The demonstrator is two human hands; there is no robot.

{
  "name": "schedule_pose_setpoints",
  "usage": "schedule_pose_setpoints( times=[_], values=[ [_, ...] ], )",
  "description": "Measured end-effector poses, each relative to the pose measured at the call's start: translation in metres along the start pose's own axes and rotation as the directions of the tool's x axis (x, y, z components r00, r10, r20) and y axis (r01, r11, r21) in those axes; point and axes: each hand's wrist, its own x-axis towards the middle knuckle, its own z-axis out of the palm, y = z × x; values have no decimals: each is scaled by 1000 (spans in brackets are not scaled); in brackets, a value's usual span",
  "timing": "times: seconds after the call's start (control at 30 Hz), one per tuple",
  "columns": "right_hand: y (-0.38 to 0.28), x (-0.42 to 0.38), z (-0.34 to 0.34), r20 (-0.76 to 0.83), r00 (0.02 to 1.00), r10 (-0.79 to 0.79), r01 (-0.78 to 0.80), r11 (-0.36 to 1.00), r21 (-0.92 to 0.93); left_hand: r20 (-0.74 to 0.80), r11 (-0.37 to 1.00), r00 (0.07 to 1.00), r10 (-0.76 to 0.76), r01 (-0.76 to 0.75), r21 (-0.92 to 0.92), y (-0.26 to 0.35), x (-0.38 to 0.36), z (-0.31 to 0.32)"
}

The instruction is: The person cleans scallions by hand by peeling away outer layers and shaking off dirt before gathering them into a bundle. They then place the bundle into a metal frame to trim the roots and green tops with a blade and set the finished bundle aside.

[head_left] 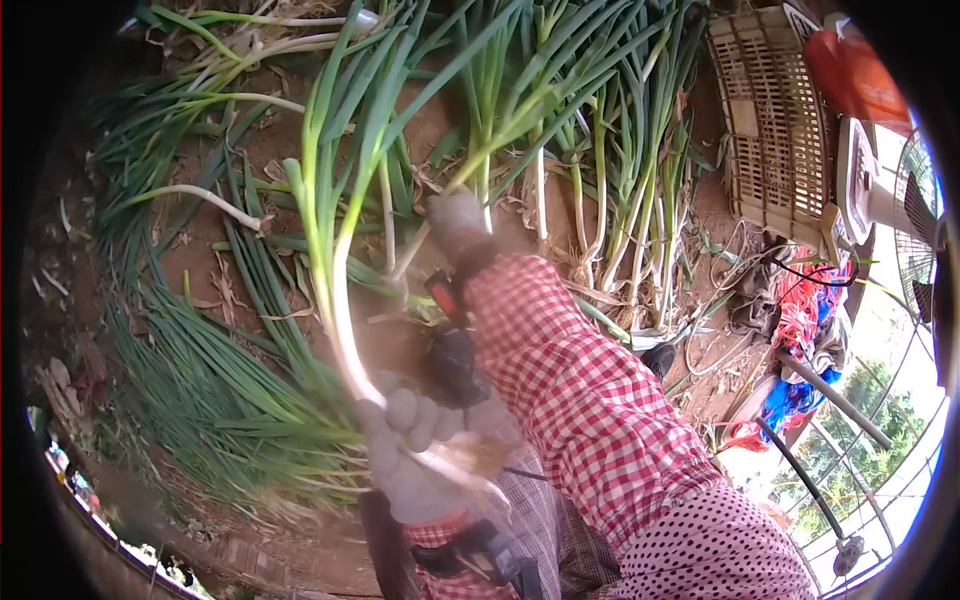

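Note:
My left hand (405, 430), in a pale grey glove, is wrapped round the white lower stalks of some green onions (345, 300). Their green leaves rise towards the top of the view and their root ends stick out below the palm. Farther up, my right hand (460, 215), gloved and slightly blurred, closes on another green onion (515, 125), which slants through the grip with its white end down to the left. The right fingers are partly hidden.
Piled green onions (210, 380) cover the ground at left. More green onions (640, 190) lie at the upper right, beside a beige plastic crate (770, 115). A red object (855, 75), a fan (915, 215) and coloured cloth (800, 310) are at far right.

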Motion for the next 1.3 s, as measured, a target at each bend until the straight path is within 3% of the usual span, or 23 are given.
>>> schedule_pose_setpoints(
  times=[0.07, 0.17, 0.27, 0.33, 0.37, 0.4, 0.47, 0.53, 0.57, 0.6, 0.63, 0.67, 0.73, 0.8, 0.87, 0.93, 1.0, 1.07, 1.13, 1.17, 1.2, 1.27, 1.3],
  values=[
    [-31, -37, 2, -30, 983, -182, 170, 956, -238, 62, 1000, 998, 3, -1, -26, 1, 3, -5],
    [-39, -63, 8, 137, 946, -295, 325, 872, -366, -32, 994, 997, 64, -61, 86, -9, 1, 8],
    [-16, -60, -10, -24, 931, -364, 353, 916, -189, -43, 985, 995, 94, -86, 149, -9, 5, 9],
    [18, -44, -37, -186, 967, -172, 157, 983, -92, 0, 985, 996, 88, -87, 146, -6, 6, 6],
    [32, -45, -54, -320, 929, -187, 73, 938, -338, 34, 987, 996, 81, -85, 135, -5, 6, 6],
    [51, -50, -63, -400, 883, -245, 69, 911, -407, 72, 989, 995, 75, -84, 122, -6, 7, 5],
    [73, -51, -79, -137, 981, -137, 17, 763, -646, 106, 987, 992, 66, -81, 142, -11, 9, 3],
    [79, -42, -81, 104, 994, 32, 36, 808, -588, 82, 985, 995, 61, -73, 156, -21, 9, 5],
    [71, -54, -75, 105, 989, -101, 144, 777, -613, 113, 984, 992, 52, -70, 163, -23, 10, 6],
    [79, -59, -56, 114, 934, -338, 324, 669, -668, 144, 983, 988, 46, -70, 171, -23, 10, 7],
    [43, -89, -58, 236, 948, -213, 307, 804, -508, 176, 981, 983, 43, -75, 180, -23, 11, 8],
    [46, -98, -51, 398, 794, -459, 580, 767, -275, 125, 971, 990, 64, -91, 220, -25, 10, 9],
    [51, -97, -67, 466, 731, -498, 679, 600, -423, 30, 959, 996, 79, -84, 271, -27, 10, 13],
    [65, -58, -93, -80, 804, -589, 498, 741, -450, -28, 958, 999, 44, -35, 283, -26, 13, 15],
    [39, -41, -143, -458, 799, -389, 157, 871, -466, -72, 957, 997, -16, 36, 286, -28, 13, 10],
    [55, 5, -174, -568, 809, -148, -216, 826, -521, -127, 948, 991, -31, 69, 311, -35, 12, 5],
    [55, -6, -194, -417, 908, -45, -208, 815, -541, -195, 925, 981, -13, 86, 369, -40, 12, 7],
    [58, -16, -200, -215, 976, -22, -97, 844, -527, -274, 884, 961, 34, 99, 457, -48, 14, 13],
    [63, -23, -201, 18, 993, -115, 111, 888, -446, -299, 884, 954, 7, 134, 449, -53, 16, 4],
    [48, -44, -201, 56, 996, -67, 80, 959, -272, -313, 885, 950, -6, 151, 441, -55, 17, 1],
    [46, -60, -208, 159, 975, -158, 176, 978, -108, -307, 877, 952, -16, 161, 453, -57, 17, 2],
    [61, -62, -212, 50, 977, -208, 210, 977, -37, -298, 859, 953, -48, 192, 474, -63, 14, 4],
    [72, -51, -217, -111, 987, -116, 116, 993, 0, -297, 852, 953, -64, 207, 480, -65, 14, 6]
  ],
)
